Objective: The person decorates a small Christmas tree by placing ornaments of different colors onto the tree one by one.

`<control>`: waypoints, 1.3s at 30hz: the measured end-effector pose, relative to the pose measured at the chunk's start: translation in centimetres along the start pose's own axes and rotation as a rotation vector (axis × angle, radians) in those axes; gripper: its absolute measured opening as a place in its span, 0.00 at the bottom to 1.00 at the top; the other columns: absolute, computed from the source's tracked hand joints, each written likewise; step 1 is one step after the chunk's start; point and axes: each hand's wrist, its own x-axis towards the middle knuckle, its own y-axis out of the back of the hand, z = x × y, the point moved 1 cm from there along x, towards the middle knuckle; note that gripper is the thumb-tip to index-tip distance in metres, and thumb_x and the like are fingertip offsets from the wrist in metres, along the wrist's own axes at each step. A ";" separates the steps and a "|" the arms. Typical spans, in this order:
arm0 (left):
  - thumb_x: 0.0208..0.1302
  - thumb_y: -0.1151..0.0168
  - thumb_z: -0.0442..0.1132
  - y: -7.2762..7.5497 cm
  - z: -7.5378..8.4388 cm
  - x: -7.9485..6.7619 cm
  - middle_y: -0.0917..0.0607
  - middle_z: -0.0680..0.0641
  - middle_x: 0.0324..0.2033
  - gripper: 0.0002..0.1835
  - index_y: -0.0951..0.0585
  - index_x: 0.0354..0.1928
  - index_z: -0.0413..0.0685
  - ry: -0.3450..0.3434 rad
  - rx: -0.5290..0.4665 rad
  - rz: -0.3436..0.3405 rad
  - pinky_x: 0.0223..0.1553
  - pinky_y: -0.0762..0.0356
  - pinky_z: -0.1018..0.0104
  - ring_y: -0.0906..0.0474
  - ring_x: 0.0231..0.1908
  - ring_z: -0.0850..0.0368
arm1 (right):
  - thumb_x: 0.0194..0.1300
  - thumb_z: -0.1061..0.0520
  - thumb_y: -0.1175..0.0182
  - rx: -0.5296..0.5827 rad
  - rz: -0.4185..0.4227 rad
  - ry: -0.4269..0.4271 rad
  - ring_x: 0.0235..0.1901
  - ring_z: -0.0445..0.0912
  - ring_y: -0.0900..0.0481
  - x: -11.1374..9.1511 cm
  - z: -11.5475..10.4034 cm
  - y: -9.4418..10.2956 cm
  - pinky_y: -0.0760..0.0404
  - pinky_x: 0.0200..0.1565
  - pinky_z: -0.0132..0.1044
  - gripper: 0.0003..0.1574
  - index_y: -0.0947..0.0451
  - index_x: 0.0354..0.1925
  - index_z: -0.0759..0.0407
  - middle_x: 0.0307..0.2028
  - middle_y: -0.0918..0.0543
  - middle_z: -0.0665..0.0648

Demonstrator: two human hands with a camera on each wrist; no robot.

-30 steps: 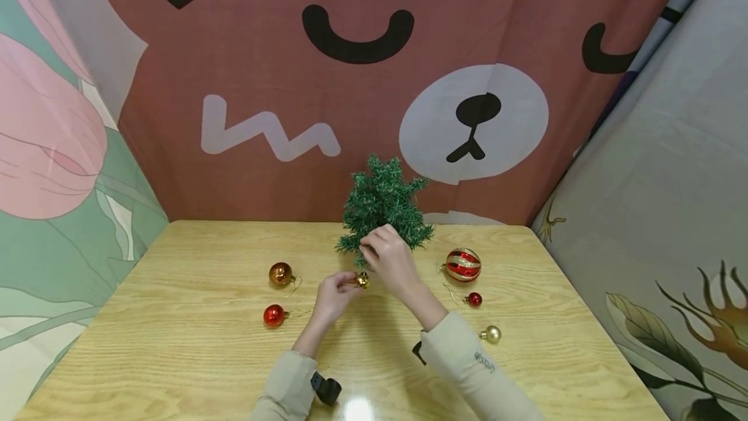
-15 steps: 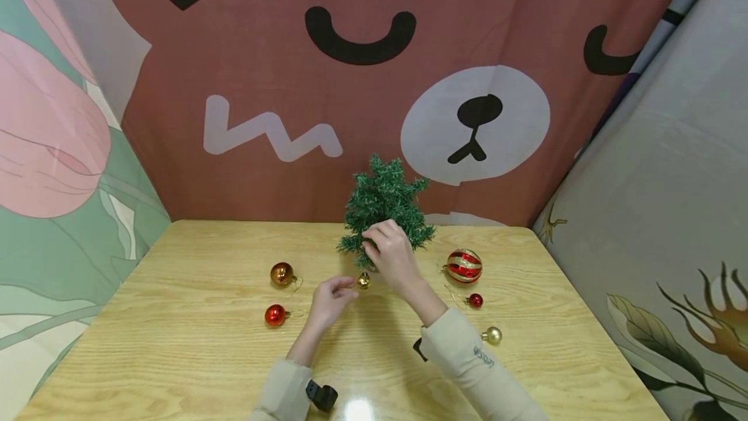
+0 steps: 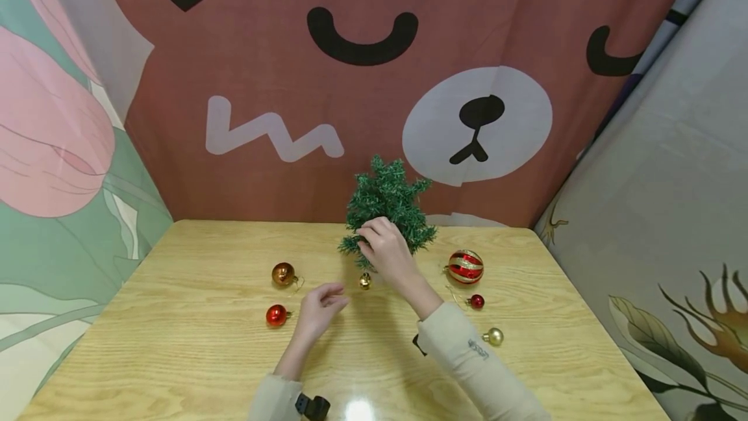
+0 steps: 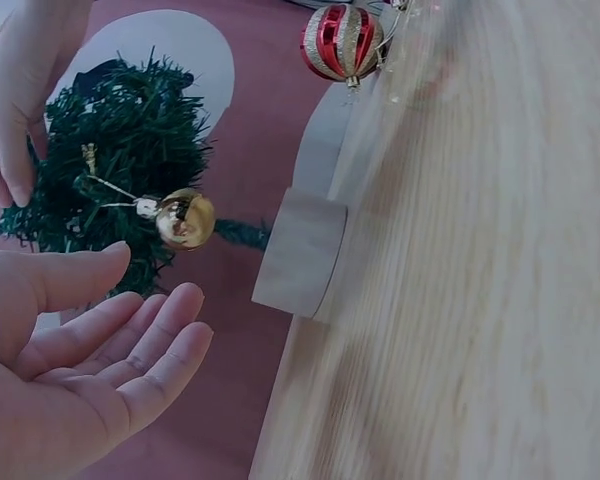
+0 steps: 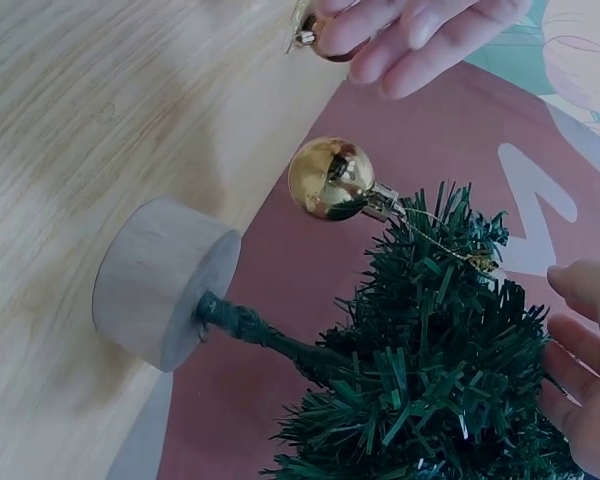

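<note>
the gold ball (image 3: 365,281) hangs by a thin gold string from a low branch on the front of the little green tree (image 3: 387,193), above the tabletop and apart from the round pale base (image 4: 302,255). my left hand (image 3: 319,310) is just beside it, to the left, palm opened, thumb apart from my loosely bent fingers, holding nothing; a gap lies between my fingertips and the ball. my right hand (image 3: 390,249) is up at the branches, thumb and fingers parted with nothing pinched between them that i can see, fingertips at the needles; i cannot tell whether they press a branch. the tree stands near the back edge of the wooden table (image 3: 204,369), with the brown bear cloth (image 3: 263,187) behind that edge, so the space opens toward me. to my left, a bronze ball (image 3: 283,274) lies behind a red ball (image 3: 276,315), both near my left hand, with wood grain running on from them to the left edge. right of my right hand lie a large striped ball (image 3: 465,267), a small dark red ball (image 3: 476,301) and a pale gold ball (image 3: 494,336), the last just beside my right sleeve (image 3: 467,349), all inside the right edge.
</note>
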 end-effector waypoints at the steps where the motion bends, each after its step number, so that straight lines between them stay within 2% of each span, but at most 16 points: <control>1: 0.55 0.39 0.31 0.1 0.1 -0.1 0.23 0.32 0.43 0.18 0.25 0.48 0.29 0.003 0.002 0.003 0.41 0.25 0.61 0.23 0.40 0.45 | 0.48 0.66 0.33 0.000 -0.005 0.004 0.38 0.48 0.26 0.1 0.0 -0.1 0.27 0.42 0.36 0.11 0.20 0.34 0.65 0.35 0.21 0.58; 5: 0.55 0.40 0.29 0.4 0.2 -0.6 0.23 0.32 0.43 0.18 0.26 0.48 0.29 0.010 -0.006 0.005 0.40 0.24 0.63 0.23 0.39 0.46 | 0.48 0.66 0.33 -0.007 -0.025 0.018 0.38 0.47 0.25 0.4 0.2 -0.4 0.26 0.41 0.35 0.11 0.20 0.34 0.66 0.35 0.21 0.58; 12: 0.55 0.40 0.28 1.0 0.3 -1.4 0.23 0.32 0.43 0.17 0.25 0.47 0.28 0.028 -0.026 0.036 0.40 0.24 0.65 0.23 0.40 0.46 | 0.50 0.62 0.33 -0.047 -0.112 0.037 0.40 0.47 0.25 0.8 0.3 -0.8 0.26 0.43 0.35 0.12 0.20 0.36 0.63 0.37 0.20 0.58; 18: 0.56 0.41 0.28 1.9 0.3 -2.0 0.22 0.33 0.43 0.17 0.25 0.48 0.29 0.058 -0.018 0.066 0.40 0.25 0.67 0.22 0.39 0.48 | 0.51 0.58 0.33 -0.100 -0.161 0.038 0.39 0.47 0.25 1.0 0.3 -1.3 0.26 0.39 0.36 0.11 0.19 0.36 0.60 0.36 0.19 0.57; 27: 0.56 0.40 0.29 3.4 0.6 -2.4 0.22 0.36 0.44 0.16 0.25 0.48 0.31 0.086 -0.026 0.119 0.40 0.25 0.69 0.23 0.40 0.49 | 0.51 0.57 0.34 -0.119 -0.222 -0.015 0.38 0.46 0.24 1.1 0.4 -1.8 0.25 0.39 0.33 0.12 0.19 0.36 0.59 0.37 0.20 0.55; 34: 0.57 0.41 0.30 4.7 1.1 -2.4 0.23 0.38 0.45 0.18 0.26 0.50 0.32 0.117 -0.054 0.147 0.41 0.26 0.71 0.24 0.43 0.48 | 0.52 0.52 0.34 -0.194 -0.271 -0.090 0.38 0.45 0.25 1.3 0.2 -2.0 0.25 0.33 0.35 0.13 0.18 0.38 0.55 0.38 0.20 0.52; 39: 0.57 0.42 0.28 5.7 1.3 -2.4 0.22 0.37 0.45 0.17 0.26 0.50 0.31 0.146 -0.086 0.194 0.39 0.27 0.75 0.23 0.40 0.56 | 0.53 0.50 0.36 -0.252 -0.319 -0.105 0.38 0.45 0.25 1.5 0.0 -2.2 0.27 0.34 0.37 0.13 0.18 0.38 0.52 0.39 0.19 0.50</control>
